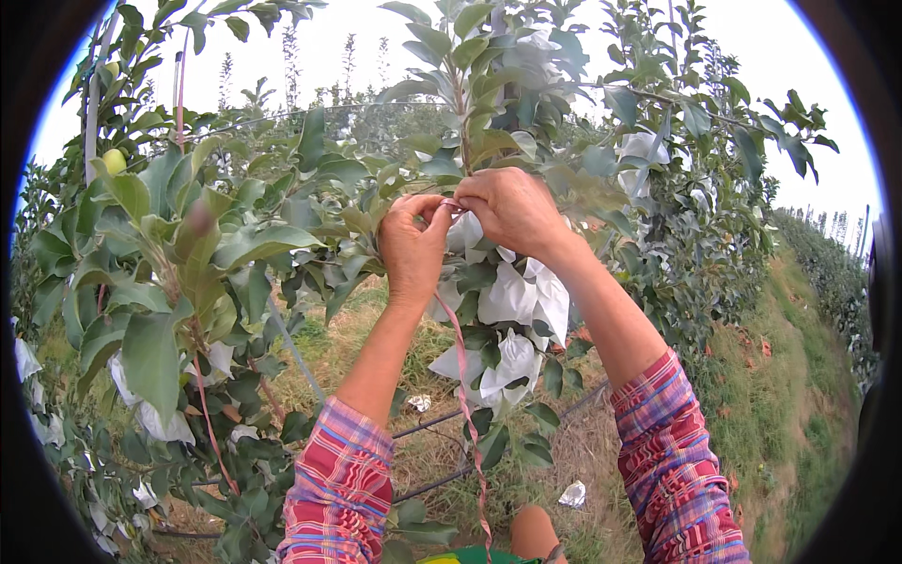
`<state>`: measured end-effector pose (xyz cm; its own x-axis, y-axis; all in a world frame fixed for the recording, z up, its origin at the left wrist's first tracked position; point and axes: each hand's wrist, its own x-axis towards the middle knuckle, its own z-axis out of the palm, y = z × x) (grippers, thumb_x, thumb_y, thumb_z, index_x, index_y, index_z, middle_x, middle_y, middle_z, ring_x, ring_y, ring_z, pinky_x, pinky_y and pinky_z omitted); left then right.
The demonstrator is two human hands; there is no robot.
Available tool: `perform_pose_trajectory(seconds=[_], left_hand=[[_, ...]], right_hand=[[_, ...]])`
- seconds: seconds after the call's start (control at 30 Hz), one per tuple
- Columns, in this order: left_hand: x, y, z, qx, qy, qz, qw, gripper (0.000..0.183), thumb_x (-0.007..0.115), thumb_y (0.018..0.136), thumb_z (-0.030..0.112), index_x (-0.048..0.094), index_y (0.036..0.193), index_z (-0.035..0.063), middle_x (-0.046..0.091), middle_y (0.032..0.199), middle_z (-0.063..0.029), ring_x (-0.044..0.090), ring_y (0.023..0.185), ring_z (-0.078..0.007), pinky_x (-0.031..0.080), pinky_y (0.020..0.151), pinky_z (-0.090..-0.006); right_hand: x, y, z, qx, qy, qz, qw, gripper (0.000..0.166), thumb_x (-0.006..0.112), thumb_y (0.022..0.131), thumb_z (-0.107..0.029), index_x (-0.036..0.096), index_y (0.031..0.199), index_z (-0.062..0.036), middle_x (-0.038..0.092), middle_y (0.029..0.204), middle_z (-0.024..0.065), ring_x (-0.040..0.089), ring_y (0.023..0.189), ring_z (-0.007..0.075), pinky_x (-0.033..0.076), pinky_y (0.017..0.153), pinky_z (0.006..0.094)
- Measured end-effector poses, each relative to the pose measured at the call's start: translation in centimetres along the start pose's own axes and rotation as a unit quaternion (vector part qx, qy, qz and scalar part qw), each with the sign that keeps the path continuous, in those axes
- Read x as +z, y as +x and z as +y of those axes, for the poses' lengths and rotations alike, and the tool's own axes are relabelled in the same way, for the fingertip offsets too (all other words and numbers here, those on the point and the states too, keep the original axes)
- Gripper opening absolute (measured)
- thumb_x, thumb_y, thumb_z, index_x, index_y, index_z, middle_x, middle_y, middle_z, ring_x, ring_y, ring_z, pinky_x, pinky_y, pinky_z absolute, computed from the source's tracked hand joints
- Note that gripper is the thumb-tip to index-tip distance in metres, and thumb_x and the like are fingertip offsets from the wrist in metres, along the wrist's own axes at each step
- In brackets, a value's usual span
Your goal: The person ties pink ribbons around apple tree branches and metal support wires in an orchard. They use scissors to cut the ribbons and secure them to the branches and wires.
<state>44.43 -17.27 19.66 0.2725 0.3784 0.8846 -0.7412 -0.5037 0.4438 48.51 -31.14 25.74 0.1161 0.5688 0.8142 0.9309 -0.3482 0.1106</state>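
Both my hands meet in front of a leafy apple branch. Between thumb and fingers, my left hand (414,243) pinches a pink ribbon-like tie (461,366), whose long twisted tail hangs down past my forearm. My right hand (511,211) grips the same strip close by, its fingertips almost touching those of the left. Just above them rises an upright leafy shoot (461,99); whether the tie goes around it is hidden by my fingers. Below my right hand hang white fruit bags (511,292) among the leaves, and another white bag (511,363) sits lower.
A large leafy shoot (176,275) stands close on the left, near a bare green apple (114,161). Dark pipes or wires (430,423) run low behind the branches. Crumpled white scrap (572,494) lies on the ground. A grassy lane (768,395) stretches away on the right.
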Motion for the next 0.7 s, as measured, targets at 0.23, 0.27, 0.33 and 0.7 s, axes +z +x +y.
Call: perform_pose_trajectory(seconds=[0.23, 0.27, 0.33, 0.7], left_hand=[[-1.3, 0.2, 0.9, -0.232, -0.273, -0.085, 0.93, 0.009, 0.067, 0.085, 0.011, 0.062, 0.089, 0.0051, 0.058, 0.07, 0.0047, 0.035, 0.045, 0.0018, 0.022, 0.037, -0.0171], [-1.3, 0.2, 1.1, -0.235, -0.301, -0.089, 0.92, 0.009, 0.067, 0.085, 0.011, 0.061, 0.09, 0.0062, 0.058, 0.068, 0.0056, 0.033, 0.043, 0.0021, 0.019, 0.036, -0.0172], [-1.2, 0.1, 1.4, -0.224, -0.275, -0.094, 0.93, 0.009, 0.067, 0.085, 0.012, 0.061, 0.089, 0.0057, 0.053, 0.063, 0.0067, 0.032, 0.042, 0.0016, 0.019, 0.036, -0.0181], [-1.3, -0.1, 1.2, -0.239, -0.301, -0.107, 0.917, 0.007, 0.064, 0.087, 0.01, 0.064, 0.09, 0.0043, 0.064, 0.077, -0.0001, 0.056, 0.061, -0.006, 0.042, 0.05, -0.0205]], right_hand=[[1.0, -2.1, -2.4, 0.134, 0.179, 0.127, 0.966, 0.011, 0.064, 0.08, -0.011, 0.066, 0.089, -0.0045, 0.063, 0.073, 0.0106, 0.061, 0.062, 0.0246, 0.049, 0.059, 0.0333], [1.2, -2.2, -2.7, 0.148, 0.226, 0.129, 0.954, 0.011, 0.065, 0.08, -0.01, 0.066, 0.089, -0.0048, 0.062, 0.074, 0.0097, 0.06, 0.06, 0.0233, 0.048, 0.059, 0.0328], [1.2, -2.6, -3.0, 0.132, 0.243, 0.15, 0.949, 0.01, 0.065, 0.079, -0.009, 0.065, 0.089, -0.0052, 0.06, 0.075, 0.0084, 0.059, 0.059, 0.0225, 0.048, 0.058, 0.0324], [1.9, -4.2, -3.8, 0.079, 0.155, 0.236, 0.956, 0.007, 0.061, 0.082, -0.005, 0.065, 0.087, -0.0027, 0.055, 0.075, 0.0086, 0.054, 0.057, 0.0218, 0.042, 0.053, 0.0323]])
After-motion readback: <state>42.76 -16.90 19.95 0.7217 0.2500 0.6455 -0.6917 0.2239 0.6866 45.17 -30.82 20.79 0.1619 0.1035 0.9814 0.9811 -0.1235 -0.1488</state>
